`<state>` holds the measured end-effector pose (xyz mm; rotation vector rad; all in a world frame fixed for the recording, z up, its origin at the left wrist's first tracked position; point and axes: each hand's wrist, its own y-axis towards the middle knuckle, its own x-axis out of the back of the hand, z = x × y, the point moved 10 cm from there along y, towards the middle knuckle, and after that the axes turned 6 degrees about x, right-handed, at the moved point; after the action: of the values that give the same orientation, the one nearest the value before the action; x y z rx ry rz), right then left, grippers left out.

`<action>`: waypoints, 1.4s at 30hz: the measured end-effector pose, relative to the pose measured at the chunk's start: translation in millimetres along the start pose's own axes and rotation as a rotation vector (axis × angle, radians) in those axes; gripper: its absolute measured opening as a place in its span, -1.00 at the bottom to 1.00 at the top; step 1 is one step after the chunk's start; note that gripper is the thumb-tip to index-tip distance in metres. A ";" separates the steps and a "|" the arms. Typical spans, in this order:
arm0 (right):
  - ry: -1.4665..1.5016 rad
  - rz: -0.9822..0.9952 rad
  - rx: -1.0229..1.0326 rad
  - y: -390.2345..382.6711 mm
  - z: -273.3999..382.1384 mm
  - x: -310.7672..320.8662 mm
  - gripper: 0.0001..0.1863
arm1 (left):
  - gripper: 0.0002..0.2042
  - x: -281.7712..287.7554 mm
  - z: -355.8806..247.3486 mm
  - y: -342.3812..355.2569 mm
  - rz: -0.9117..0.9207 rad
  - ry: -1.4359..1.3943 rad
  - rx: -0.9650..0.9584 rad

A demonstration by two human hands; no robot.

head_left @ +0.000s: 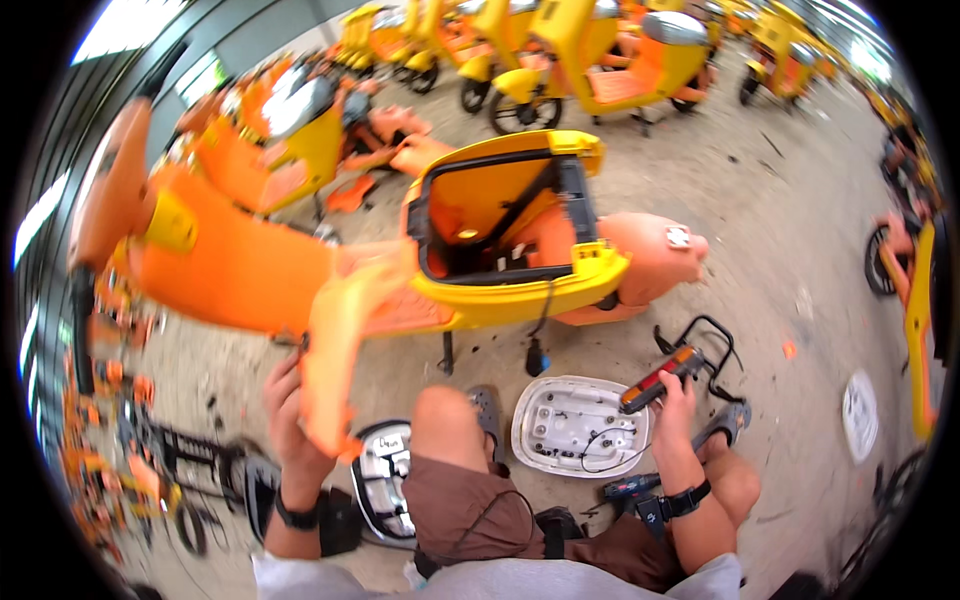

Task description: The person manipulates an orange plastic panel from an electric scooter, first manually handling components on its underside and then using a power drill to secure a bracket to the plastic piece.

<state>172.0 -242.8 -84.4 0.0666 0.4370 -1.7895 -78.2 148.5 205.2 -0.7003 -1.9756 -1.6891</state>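
Note:
My left hand [300, 435] is closed on an orange plastic body panel [335, 350], held upright beside the scooter and slightly blurred. In my right hand [676, 410] is a tail light [660, 380] with red and amber lenses in a dark housing, tilted over a white seat base [528, 435] on the floor. Across the front stands an orange and yellow scooter [240, 260]. Its seat is off, so the open storage bay [485, 225] with a black rim shows. A black tube rack [715, 340] lies just past the tail light.
A cordless drill [630, 488] lies between my legs, near the white base. By my left knee is another white and black seat part [380, 480]. More yellow scooters [600, 85] line the back, and a white oval piece [860, 415] lies far right.

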 end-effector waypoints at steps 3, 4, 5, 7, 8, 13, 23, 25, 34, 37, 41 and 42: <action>0.041 0.062 -0.044 -2.6 -8.4 -7.6 -0.64 | -0.53 -1.0 8.3 -12.1 -0.036 0.082 -0.110; 0.067 0.091 -0.044 -8.3 -5.5 -16.6 -0.64 | -0.52 0.1 14.9 -17.7 -0.034 0.079 -0.106; 0.071 0.094 -0.052 -8.6 -9.5 -21.1 -0.65 | -0.53 1.8 18.8 -23.4 -0.032 0.099 -0.105; 0.084 0.082 -0.056 -4.4 -15.3 -20.6 -0.68 | -0.56 1.4 21.7 -29.4 -0.030 0.119 -0.117; 0.081 0.096 -0.052 -4.3 -18.5 -21.9 -0.65 | -0.66 3.5 19.0 -28.7 -0.044 0.088 -0.117; 0.020 0.134 -0.108 -2.1 -29.4 -19.0 -0.62 | -0.62 -6.4 8.3 -27.4 0.012 0.155 -0.222; -0.034 0.156 -0.107 -8.2 -30.5 -21.9 -0.63 | -0.67 3.6 -25.9 -34.0 -0.158 -0.022 -0.483; -0.032 0.150 -0.113 -10.7 -27.9 -23.9 -0.62 | -0.67 4.4 -27.2 -33.6 -0.161 -0.021 -0.482; -0.202 0.313 -0.073 -10.0 -38.3 -21.0 -0.70 | -0.72 -14.3 -54.5 -13.3 -0.063 -0.238 -0.484; -0.239 0.351 -0.046 -8.5 -57.1 -23.6 -0.57 | -0.72 -45.9 -54.8 -11.7 0.213 -0.407 -0.294; -0.525 0.377 0.112 8.8 -58.4 -24.1 -0.36 | -0.60 -92.4 -56.5 -16.3 0.308 -0.635 0.236; -0.555 0.378 0.118 11.6 -63.3 -23.4 -0.34 | -0.54 -118.5 -45.8 -40.6 0.207 -1.041 0.464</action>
<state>177.6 -202.7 -139.7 -0.2466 -0.0795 -1.3825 -12.2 87.6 106.7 -1.7337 -2.6544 -0.6761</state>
